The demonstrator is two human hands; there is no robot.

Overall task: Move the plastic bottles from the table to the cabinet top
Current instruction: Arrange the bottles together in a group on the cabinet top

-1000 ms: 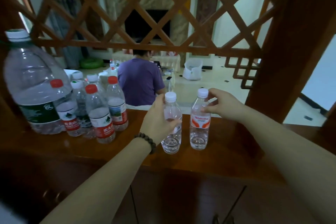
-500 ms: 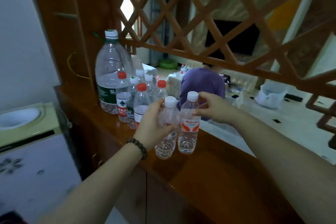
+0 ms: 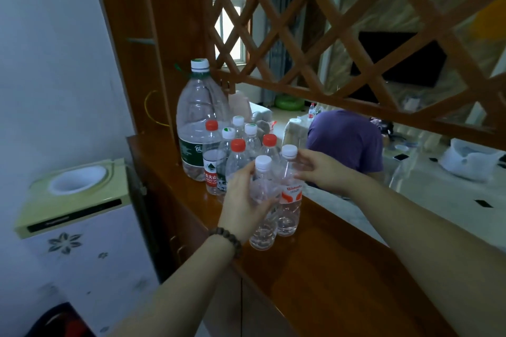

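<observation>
gripping a clear white-capped bottle (image 3: 263, 200), the left hand (image 3: 244, 205) holds it upright on the cabinet top (image 3: 328, 268). just beside it, the right hand (image 3: 320, 169) pinches the shoulder of an orange-labelled bottle (image 3: 289, 200). behind them stand several small bottles (image 3: 237, 156) and a big 6l bottle (image 3: 198, 117).
</observation>
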